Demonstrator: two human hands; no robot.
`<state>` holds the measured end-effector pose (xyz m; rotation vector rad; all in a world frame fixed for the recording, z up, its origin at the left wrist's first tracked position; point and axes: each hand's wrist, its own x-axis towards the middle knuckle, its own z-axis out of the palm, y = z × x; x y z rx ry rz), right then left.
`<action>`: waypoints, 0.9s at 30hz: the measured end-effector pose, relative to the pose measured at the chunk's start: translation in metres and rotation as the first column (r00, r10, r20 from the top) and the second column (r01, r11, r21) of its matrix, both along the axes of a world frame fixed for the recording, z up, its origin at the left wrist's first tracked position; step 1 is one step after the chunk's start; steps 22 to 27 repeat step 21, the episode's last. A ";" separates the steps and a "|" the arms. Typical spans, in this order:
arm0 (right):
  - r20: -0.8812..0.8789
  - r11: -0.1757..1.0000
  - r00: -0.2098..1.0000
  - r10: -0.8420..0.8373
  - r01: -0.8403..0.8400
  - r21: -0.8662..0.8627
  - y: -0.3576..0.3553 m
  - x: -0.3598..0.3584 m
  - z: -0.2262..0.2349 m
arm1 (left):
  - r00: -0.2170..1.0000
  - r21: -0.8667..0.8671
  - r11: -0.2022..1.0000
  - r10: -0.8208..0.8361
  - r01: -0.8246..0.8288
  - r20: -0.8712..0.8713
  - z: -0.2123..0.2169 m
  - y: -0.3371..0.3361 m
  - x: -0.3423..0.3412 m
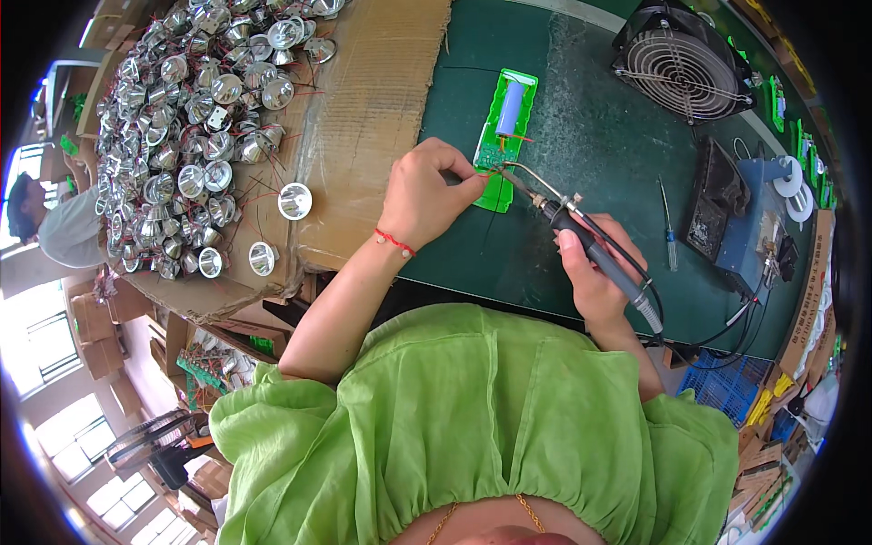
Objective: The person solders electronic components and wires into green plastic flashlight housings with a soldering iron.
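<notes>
1. the left hand is curled into a loose fist over the dark green bench mat, its fingertips pinched narrow on a thin red wire right at the lower end of the green circuit board. a red string bracelet sits on that wrist.
2. the right hand is closed around the black handle of a soldering iron — thumb along the top, fingers wrapped under it. the iron's metal shaft slants up and to the left, and its tip meets the board just beside the left fingertips.
3. the circuit board lies flat on the mat, long side running away from the person, with a pale blue cylindrical cell mounted on its upper half. a green tray or holder of the same shape lies under it.
4. the iron's black cable trails off to the right toward a blue soldering station at the mat's right edge.
5. a slim screwdriver lies on the mat between the right hand and the station, apart from both.
6. a black wire-guard fan stands at the far right of the bench.
7. to the left, a cardboard sheet carries a heap of silver lamp reflectors with red leads — two loose ones lie nearer the left forearm, well apart from the board.
</notes>
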<state>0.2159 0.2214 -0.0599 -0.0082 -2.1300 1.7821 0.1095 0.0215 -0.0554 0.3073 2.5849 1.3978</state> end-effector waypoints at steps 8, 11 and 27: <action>0.095 0.964 0.989 -0.115 0.134 -0.229 0.003 0.007 0.004 | 1.000 -0.036 0.999 -0.008 0.008 0.007 0.000 0.000 -0.004; 0.033 0.971 0.996 -0.079 0.085 -0.224 0.008 0.011 0.002 | 1.000 -0.034 0.999 -0.004 0.004 0.011 0.002 0.000 -0.003; 0.081 0.979 0.993 -0.083 0.096 -0.178 0.010 0.009 0.001 | 0.998 0.088 0.996 0.005 0.001 -0.069 0.005 -0.005 -0.003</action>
